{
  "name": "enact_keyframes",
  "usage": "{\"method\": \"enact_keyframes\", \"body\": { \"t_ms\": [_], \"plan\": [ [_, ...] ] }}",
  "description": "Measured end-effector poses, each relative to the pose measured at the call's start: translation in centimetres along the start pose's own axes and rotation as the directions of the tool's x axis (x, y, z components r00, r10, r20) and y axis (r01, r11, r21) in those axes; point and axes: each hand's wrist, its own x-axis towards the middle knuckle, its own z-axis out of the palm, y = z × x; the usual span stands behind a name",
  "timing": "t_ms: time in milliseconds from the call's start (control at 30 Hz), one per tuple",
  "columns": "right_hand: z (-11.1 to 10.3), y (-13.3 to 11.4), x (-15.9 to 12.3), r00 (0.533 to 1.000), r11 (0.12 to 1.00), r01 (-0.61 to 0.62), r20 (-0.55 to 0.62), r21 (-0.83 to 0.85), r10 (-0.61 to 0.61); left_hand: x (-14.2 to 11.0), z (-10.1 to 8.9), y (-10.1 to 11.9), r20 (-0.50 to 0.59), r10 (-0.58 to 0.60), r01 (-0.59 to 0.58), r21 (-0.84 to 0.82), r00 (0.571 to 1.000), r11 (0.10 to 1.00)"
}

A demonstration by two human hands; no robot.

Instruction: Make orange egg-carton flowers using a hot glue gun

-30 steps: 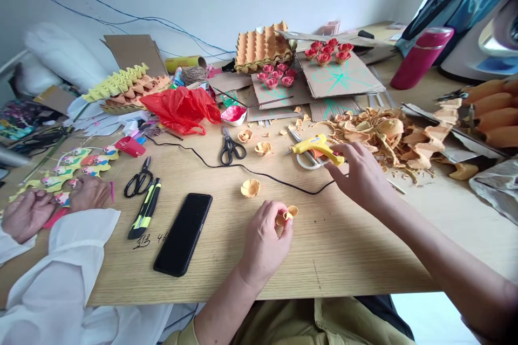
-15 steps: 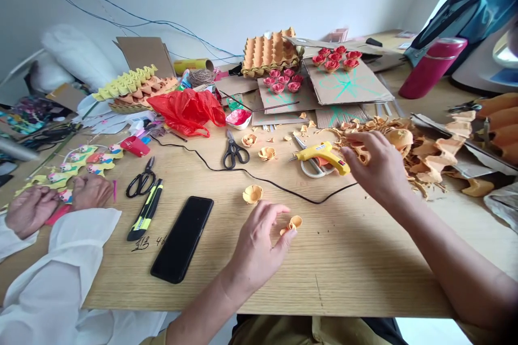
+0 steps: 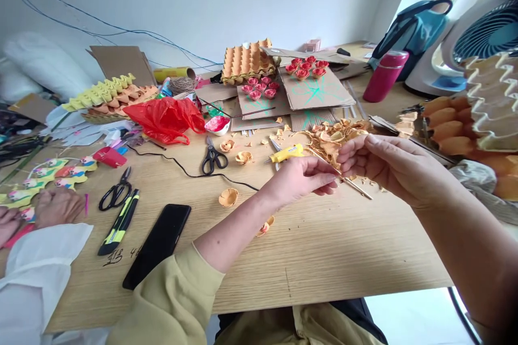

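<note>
My left hand [image 3: 309, 175] reaches across to the right with thumb and fingers pressed together. My right hand [image 3: 380, 164] is close by, fingers curled towards the left fingertips. A thin pale stick [image 3: 358, 187] slants past the fingertips; I cannot tell which hand grips it, or whether something smaller is between them. Under my left forearm lies a small, partly hidden orange petal piece [image 3: 266, 225]. Farther left stand an egg-carton cup [image 3: 229, 198] and two carton flowers, one nearer [image 3: 243, 158] and one behind [image 3: 227, 145]. Behind my left hand lies a yellow glue gun [image 3: 289, 152].
Carton scraps [image 3: 327, 137] heap behind my hands. Black scissors [image 3: 213, 157], a utility knife [image 3: 119, 223] and a phone [image 3: 159, 245] lie left. A co-worker's hand [image 3: 60, 207] rests at far left. Red flowers stand on cardboard [image 3: 335, 94] behind; a pink bottle [image 3: 386, 76] stands right.
My left hand has left the small petal piece and moved right, up to the right hand. The two hands are now close together. The view has turned to the right.
</note>
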Motion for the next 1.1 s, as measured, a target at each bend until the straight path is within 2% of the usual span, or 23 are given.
{"method": "enact_keyframes", "body": {
  "t_ms": [133,233,333,400,500,600,633,767,967,1100],
  "plan": [
    [-3.1,1.0,-0.7,0.997,0.998,-0.058,-0.042,0.015,0.058,-0.7,-0.4,-0.2,-0.042,-0.009,0.011,0.032,0.999,0.999],
    [-4.8,1.7,-1.2,0.989,0.997,-0.076,-0.132,-0.013,0.074,-1.0,-0.8,0.2,-0.086,-0.005,0.010,0.067,0.996,0.998],
    [-5.3,1.9,-1.7,0.974,0.996,-0.055,-0.222,-0.065,0.039,-0.8,-0.9,0.2,-0.145,0.015,-0.001,0.097,0.989,0.995],
    [-4.7,1.6,-1.9,0.979,0.995,-0.052,-0.203,-0.084,0.034,-0.5,-0.4,-0.1,-0.165,0.040,-0.025,0.097,0.986,0.995],
    [-3.0,0.8,-1.9,0.995,0.993,-0.079,-0.061,-0.093,0.074,0.2,1.1,-0.7,-0.076,0.009,-0.010,-0.014,0.997,1.000],
    [-1.5,0.3,-1.6,0.995,0.991,-0.087,0.045,-0.104,0.092,0.7,2.3,-1.2,0.100,-0.070,0.087,-0.176,0.993,0.981],
    [-1.4,0.3,-1.4,0.995,0.992,-0.081,0.053,-0.101,0.087,0.8,2.4,-1.4,0.124,-0.095,0.120,-0.207,0.988,0.971],
    [-2.7,1.0,-1.2,0.996,0.995,-0.091,-0.021,-0.027,0.091,0.8,1.5,-2.3,0.029,-0.150,0.153,-0.205,0.988,0.967],
    [-5.8,2.1,-2.1,0.969,0.991,-0.132,-0.211,-0.008,0.127,0.3,-0.2,-2.6,-0.071,-0.138,0.126,-0.152,0.988,0.980],
    [-5.9,1.9,-2.7,0.961,0.988,-0.147,-0.244,-0.053,0.130,0.2,-0.3,-2.5,-0.132,-0.131,0.114,-0.127,0.982,0.985]
  ]
}}
